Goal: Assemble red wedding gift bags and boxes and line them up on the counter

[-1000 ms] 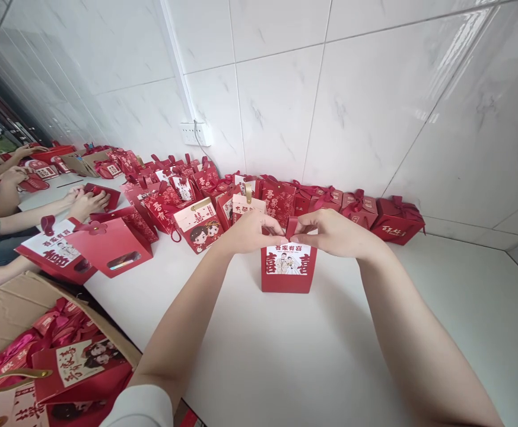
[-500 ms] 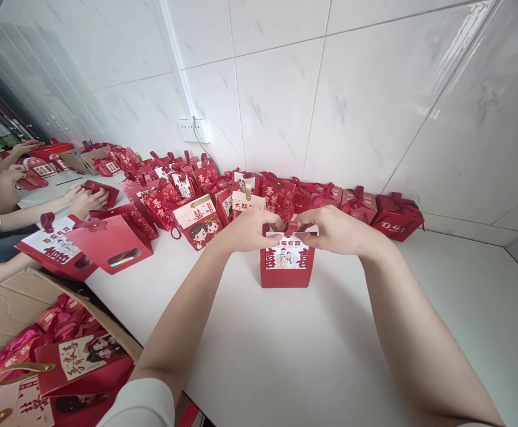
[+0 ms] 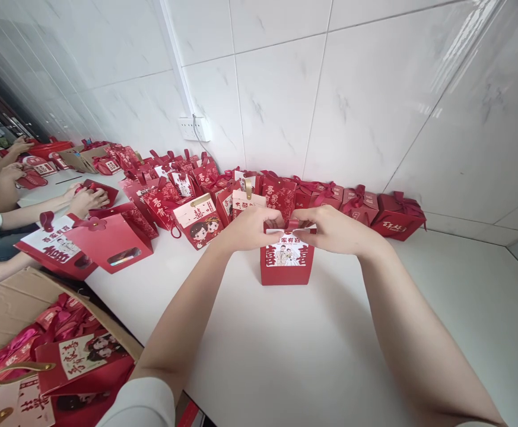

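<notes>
Upright on the white table (image 3: 285, 356) stands a red gift box (image 3: 285, 276) with a white printed panel of a couple in wedding clothes. At its top left edge, my left hand (image 3: 255, 228) is closed, thumb in front and fingers behind. My right hand (image 3: 330, 230) pinches the top right edge the same way. Between the two hands a red ribbon handle (image 3: 292, 225) shows at the top. The fingertips behind the box are partly hidden.
Many red gift boxes (image 3: 196, 178) line the tiled wall, with ribbon-tied ones (image 3: 399, 214) at right. A cardboard carton (image 3: 22, 290) full of boxes is at lower left. Two larger boxes (image 3: 111, 240) stand at the table's left. Other people's hands (image 3: 87, 200) work beyond. A socket (image 3: 194, 128) is on the wall.
Both hands stay at the top of the box, with only slight finger movement. A little more of the white panel's top shows between the thumbs.
</notes>
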Demonstrator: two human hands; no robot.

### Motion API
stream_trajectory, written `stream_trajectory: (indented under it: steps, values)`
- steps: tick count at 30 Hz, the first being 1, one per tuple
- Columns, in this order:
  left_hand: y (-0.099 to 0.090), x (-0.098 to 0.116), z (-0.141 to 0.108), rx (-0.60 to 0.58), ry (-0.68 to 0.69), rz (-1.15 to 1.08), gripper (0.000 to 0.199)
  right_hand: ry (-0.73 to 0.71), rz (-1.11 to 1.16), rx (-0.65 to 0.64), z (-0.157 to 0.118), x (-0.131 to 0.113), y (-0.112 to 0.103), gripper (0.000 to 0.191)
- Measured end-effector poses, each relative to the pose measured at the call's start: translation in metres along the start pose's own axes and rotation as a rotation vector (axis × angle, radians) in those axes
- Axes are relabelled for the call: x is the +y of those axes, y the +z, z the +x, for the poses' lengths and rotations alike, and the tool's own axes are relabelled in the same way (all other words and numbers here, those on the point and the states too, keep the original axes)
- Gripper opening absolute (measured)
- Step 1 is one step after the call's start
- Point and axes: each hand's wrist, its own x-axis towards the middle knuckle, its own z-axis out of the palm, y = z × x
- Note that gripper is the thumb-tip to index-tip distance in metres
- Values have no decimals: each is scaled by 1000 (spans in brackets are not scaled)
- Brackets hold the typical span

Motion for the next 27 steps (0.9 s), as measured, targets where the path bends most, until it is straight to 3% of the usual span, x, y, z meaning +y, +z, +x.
stream_trajectory:
  steps: [5,13,20,27]
  values:
    - [5,-3,2,24,4,-21,4,-5,15,-2,2,-1,1,6]
    - [1,-7,2,-35,-40,-108,8,-6,79,-25,0,6,0,8]
    - [3,-4,2,-27,-57,-207,23,12,96,156,3,-6,-1,15]
    - [16,-6,7,3,-111,-228,26,52,12,229,7,-5,3,30]
